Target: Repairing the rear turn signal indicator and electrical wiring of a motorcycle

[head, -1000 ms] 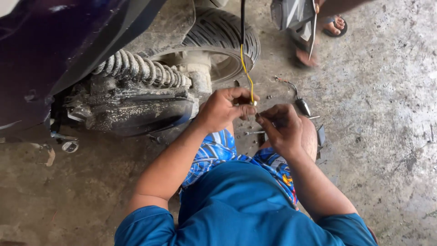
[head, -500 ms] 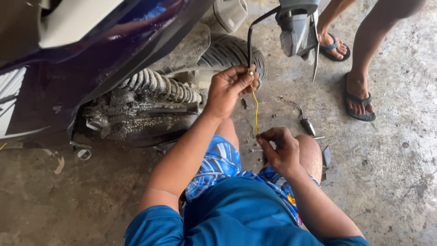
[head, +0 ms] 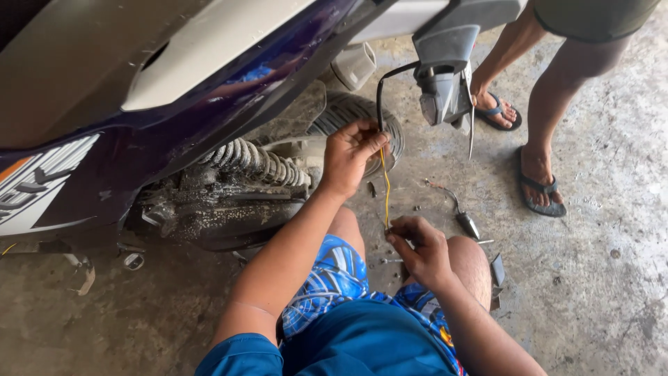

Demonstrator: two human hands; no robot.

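My left hand [head: 351,154] is raised beside the scooter's rear tyre [head: 362,118], its fingers pinched on a black cable [head: 381,87] that comes down from the grey tail unit [head: 445,76]. A thin yellow wire [head: 387,188] hangs from that pinch down to my right hand [head: 417,247], which grips its lower end above my bare knee [head: 467,261]. The wire is stretched nearly straight between the two hands.
The purple and white scooter body [head: 174,90] fills the upper left, with a coiled shock spring [head: 254,163] and dirty engine case below. A small tool with wires [head: 460,216] and loose screws lie on the concrete. Another person's legs in sandals [head: 539,188] stand at upper right.
My view has tilted up, showing more of the scooter body and tail unit. My left hand has risen along the cable while my right hand stayed low, so the yellow wire spans a longer gap.
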